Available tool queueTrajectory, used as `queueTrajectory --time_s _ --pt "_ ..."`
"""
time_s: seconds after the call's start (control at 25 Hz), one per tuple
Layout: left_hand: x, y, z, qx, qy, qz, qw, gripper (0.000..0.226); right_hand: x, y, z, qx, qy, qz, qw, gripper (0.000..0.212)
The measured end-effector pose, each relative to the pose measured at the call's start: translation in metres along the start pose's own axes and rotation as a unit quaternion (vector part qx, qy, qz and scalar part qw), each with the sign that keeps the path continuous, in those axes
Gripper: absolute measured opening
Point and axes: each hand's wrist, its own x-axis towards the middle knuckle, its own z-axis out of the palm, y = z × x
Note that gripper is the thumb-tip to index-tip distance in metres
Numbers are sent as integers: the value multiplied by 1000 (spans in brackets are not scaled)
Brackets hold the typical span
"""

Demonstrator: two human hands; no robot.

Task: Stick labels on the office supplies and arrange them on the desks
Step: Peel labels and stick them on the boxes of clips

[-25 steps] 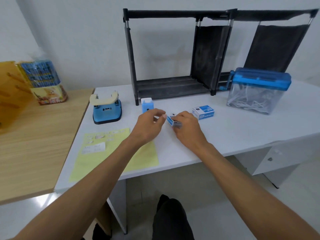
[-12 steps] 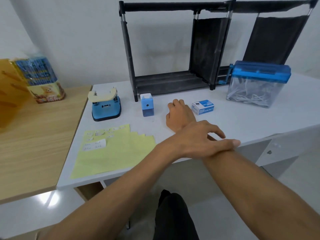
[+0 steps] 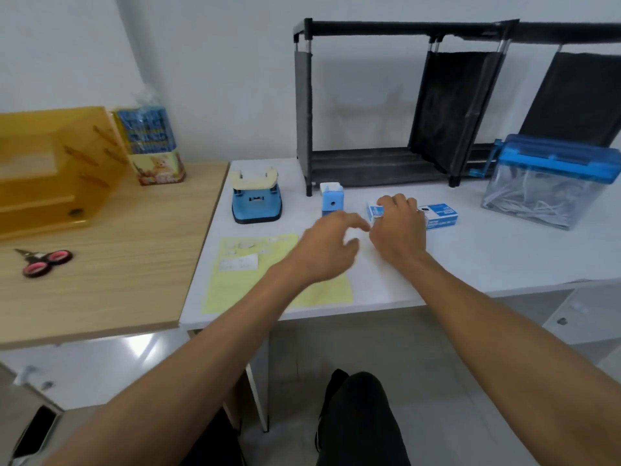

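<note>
Right hand [image 3: 398,230]: fingers [image 3: 398,201] curled down over the small blue box [image 3: 373,210], thumb tucked at its near side. They appear to grip it, and the box sits on the white worktop [image 3: 487,253].

Left hand [image 3: 327,255]: fingers loosely spread and motion-blurred, holding nothing visible. It hovers above the worktop at the right hand's 9 o'clock, close to it but not touching.

Surroundings, taken from the held box:
- A second blue box [image 3: 440,215] lies at 3 o'clock, just beyond the knuckles.
- The blue pencil sharpener [image 3: 331,198] stands at 9 o'clock.
- The hole punch [image 3: 257,203] stands farther out on the same line.
- The yellow label sheet [image 3: 248,267] lies at 8 o'clock, with small white labels near its top edge.
- The paper shredder [image 3: 551,183] stands well apart at 3 o'clock.

Change noted:
- One second ago both hands worked at this box, the left pinching at its top.
- Half a second ago the left hand had swung across the right forearm.
- It has since returned to the left side.
- The right hand has stayed on the box throughout.

Judgement: the labelling of this box is probably complete or nearly so. Whether a label adheres cannot be confirmed, as the hand hides the top face. Placing the box likely comes next.

The view has also shifted left, so scissors [image 3: 43,262] on the wooden worktop [image 3: 134,280] now show.
</note>
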Motion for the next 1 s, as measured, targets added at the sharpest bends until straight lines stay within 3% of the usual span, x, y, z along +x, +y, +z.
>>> queueTrajectory --time_s 0.16,0.24,0.32,0.44,0.6,0.8,1.0 --pt "-18 -72 -30 -27 75 -114 990 31 -3 -20 -12 151 199 -84 965 27" --pt "-26 -94 -41 -23 119 -143 982 33 -7 -46 -14 214 215 -143 942 24" --pt "-33 -121 -49 -21 145 -180 973 37 -12 -71 -13 262 163 -199 930 22" --pt "-51 -154 -59 -20 147 -215 965 47 -20 -107 -5 294 -11 -228 928 19" --pt "-69 -182 -64 -1 112 -171 979 47 -27 -151 9 305 -189 -178 916 13" --pt "-71 -192 -58 29 75 -132 988 52 -31 -183 11 234 -250 -172 924 14" --pt "-72 -193 -53 74 83 -116 987 38 -30 -197 10 177 -260 -144 938 18"
